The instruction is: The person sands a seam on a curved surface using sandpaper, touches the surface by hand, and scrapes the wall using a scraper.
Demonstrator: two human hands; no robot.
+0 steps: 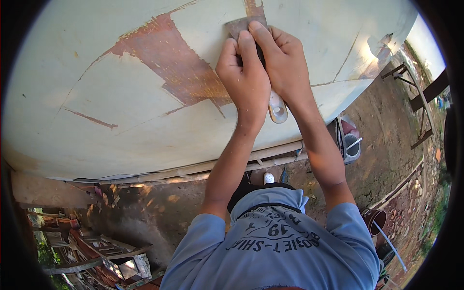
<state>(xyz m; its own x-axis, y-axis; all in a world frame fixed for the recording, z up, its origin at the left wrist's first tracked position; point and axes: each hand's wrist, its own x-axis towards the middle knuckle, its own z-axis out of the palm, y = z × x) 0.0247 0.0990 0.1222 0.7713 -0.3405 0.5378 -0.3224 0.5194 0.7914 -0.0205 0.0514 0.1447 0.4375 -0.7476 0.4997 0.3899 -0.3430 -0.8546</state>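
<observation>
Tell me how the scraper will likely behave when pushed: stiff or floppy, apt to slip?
The scraper is probably fairly stiff: its blade looks flat, without obvious bend. Slipping seems unlikely, with left hand and right hand both wrapped around it.

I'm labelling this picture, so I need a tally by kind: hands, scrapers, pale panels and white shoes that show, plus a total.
Hands: 2 (left hand, right hand)
Scraper: 1
Pale panel: 1
White shoe: 1
Total: 5
</observation>
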